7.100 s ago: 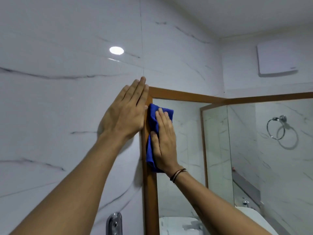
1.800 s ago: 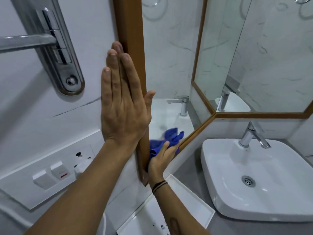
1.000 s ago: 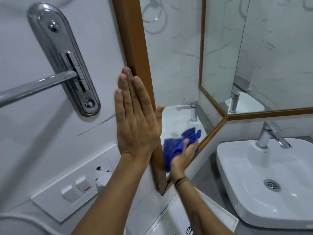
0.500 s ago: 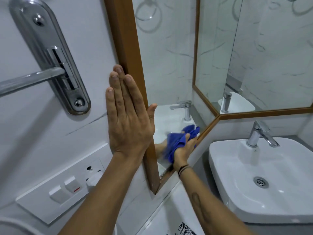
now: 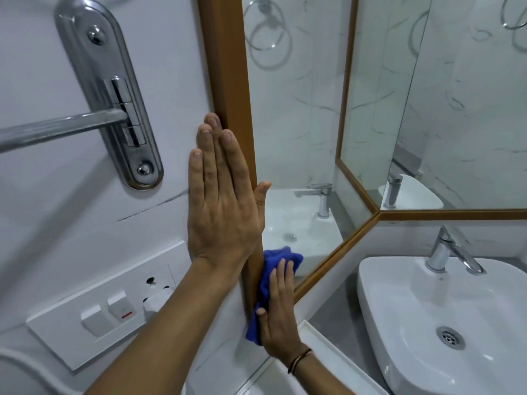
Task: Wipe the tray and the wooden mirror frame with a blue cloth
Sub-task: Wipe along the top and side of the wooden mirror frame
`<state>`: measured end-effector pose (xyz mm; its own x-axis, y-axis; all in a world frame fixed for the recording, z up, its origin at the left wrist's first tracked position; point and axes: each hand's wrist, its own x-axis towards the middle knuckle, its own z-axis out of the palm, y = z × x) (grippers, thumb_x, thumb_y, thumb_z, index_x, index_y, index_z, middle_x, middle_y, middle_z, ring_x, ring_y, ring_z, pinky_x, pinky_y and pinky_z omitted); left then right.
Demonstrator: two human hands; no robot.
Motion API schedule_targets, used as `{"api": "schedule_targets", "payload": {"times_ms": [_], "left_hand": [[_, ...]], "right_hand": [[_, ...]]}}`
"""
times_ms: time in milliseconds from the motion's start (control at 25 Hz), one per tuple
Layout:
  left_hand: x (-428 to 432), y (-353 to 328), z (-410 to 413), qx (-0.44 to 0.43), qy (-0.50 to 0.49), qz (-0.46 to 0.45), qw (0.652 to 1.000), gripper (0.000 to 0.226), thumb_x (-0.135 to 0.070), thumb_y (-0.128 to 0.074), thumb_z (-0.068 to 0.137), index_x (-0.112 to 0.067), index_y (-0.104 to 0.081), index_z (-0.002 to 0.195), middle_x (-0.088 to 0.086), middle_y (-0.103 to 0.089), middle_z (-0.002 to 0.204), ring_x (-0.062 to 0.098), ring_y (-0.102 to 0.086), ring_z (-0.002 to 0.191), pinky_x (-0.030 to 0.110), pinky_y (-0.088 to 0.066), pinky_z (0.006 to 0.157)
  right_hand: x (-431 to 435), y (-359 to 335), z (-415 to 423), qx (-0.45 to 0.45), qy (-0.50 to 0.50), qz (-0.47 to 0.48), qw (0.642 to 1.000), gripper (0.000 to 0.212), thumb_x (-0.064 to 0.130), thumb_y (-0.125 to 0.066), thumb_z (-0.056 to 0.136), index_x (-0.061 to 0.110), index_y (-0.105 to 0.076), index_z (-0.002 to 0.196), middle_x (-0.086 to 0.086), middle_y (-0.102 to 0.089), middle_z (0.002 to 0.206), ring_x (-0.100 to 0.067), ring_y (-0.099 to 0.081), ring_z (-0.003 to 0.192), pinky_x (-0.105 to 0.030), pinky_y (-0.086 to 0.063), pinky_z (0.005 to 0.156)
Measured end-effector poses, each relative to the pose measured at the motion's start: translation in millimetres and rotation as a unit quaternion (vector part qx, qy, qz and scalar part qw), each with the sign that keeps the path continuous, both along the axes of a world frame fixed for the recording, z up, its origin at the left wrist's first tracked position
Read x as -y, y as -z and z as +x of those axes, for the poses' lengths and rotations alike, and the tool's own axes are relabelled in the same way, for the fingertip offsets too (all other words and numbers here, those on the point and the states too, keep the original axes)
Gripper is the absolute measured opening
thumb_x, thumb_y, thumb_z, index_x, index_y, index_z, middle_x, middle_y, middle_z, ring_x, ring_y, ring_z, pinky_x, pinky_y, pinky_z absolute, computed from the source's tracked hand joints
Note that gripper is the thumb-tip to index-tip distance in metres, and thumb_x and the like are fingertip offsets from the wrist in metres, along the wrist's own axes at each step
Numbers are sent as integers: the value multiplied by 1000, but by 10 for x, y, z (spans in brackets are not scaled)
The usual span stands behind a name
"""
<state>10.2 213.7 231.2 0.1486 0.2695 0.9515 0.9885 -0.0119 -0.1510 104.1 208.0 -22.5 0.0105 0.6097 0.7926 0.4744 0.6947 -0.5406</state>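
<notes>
While pressing the blue cloth (image 5: 266,280) against the lower end of the wooden mirror frame (image 5: 225,67) upright, spreads the right hand (image 5: 278,317) open over it, fingers straight, pinning the fabric to the wood rather than clutching it. Half a second ago held the cloth bunched further right of that upright, over the glass near the frame's bottom rail; now has it hard against the upright itself, just above the frame's bottom corner. Keeps the left hand (image 5: 225,206) flat and open on the wall, touching the frame's outer edge higher up, gripping nothing. Points, as a judgement, to a nearly finished pass down the upright, with the bottom rail likely next. Leaves the tray (image 5: 328,342) just below the frame's corner, touched by neither hand
</notes>
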Motion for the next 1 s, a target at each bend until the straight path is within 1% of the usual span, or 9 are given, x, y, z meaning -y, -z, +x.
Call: {"api": "schedule_targets", "payload": {"times_ms": [80,200,360,560,680,760,840,920,1000], "left_hand": [[-15,-6,3,-9,-5,4,1000,84,-52,-24,121,8,11,169,26,15,177,40,-1,170,46,3,141],[-23,-23,0,4,5,6,1000,84,-51,-25,121,7,10,169,25,13,177,38,0,171,45,3,141],[2,-11,-12,-1,1,4,1000,84,-51,-26,121,8,10,169,27,13,177,36,8,169,45,3,141],[-13,-24,0,9,-2,2,1000,82,-49,-25,122,8,9,169,26,16,178,36,10,169,46,3,141],[-3,-13,-4,3,-2,0,1000,81,-49,-23,122,8,10,169,26,17,177,35,13,168,45,4,141],[4,-23,-9,7,9,3,1000,80,-48,-23,122,7,10,169,25,16,177,35,13,168,45,4,141],[-2,-11,-7,12,14,0,1000,80,-49,-22,122,7,11,169,24,18,176,34,13,168,44,6,141],[7,-11,-2,13,15,-4,1000,81,-50,-22,121,6,12,169,24,20,176,35,12,168,44,6,141],[13,-25,9,9,29,-7,1000,82,-51,-23,121,7,10,168,26,13,179,36,5,169,44,3,141]], "right_hand": [[-335,-498,176,98,22,119,988,69,53,-20,119,26,3,178,3,7,188,-26,8,176,-45,2,143],[-603,-926,233,95,50,167,980,69,54,-20,119,22,-1,178,2,1,189,-27,2,176,-48,-2,143],[-283,-519,257,152,55,139,977,71,55,-16,118,26,10,177,5,12,188,-23,10,175,-48,-3,144],[-534,-935,65,52,62,139,987,69,53,-22,119,23,-3,178,4,1,189,-25,1,176,-46,-5,143],[-259,-228,56,60,63,75,993,69,55,-24,118,30,0,178,10,3,188,-20,4,176,-38,-1,143],[71,279,-100,-45,3,-63,997,68,62,-30,115,39,-15,177,8,-18,186,-22,-21,172,-34,-17,142],[89,285,-215,-328,7,-194,925,54,67,-45,111,38,-54,156,-3,-65,144,-19,-71,122,-35,-60,109],[-273,-44,-49,-408,118,-239,873,47,52,-56,112,23,-60,148,-5,-71,107,-16,-74,85,-38,-66,85],[-699,-437,381,-460,183,-280,823,45,37,-52,116,6,-54,149,-14,-72,116,-34,-77,105,-55,-60,104]]}}
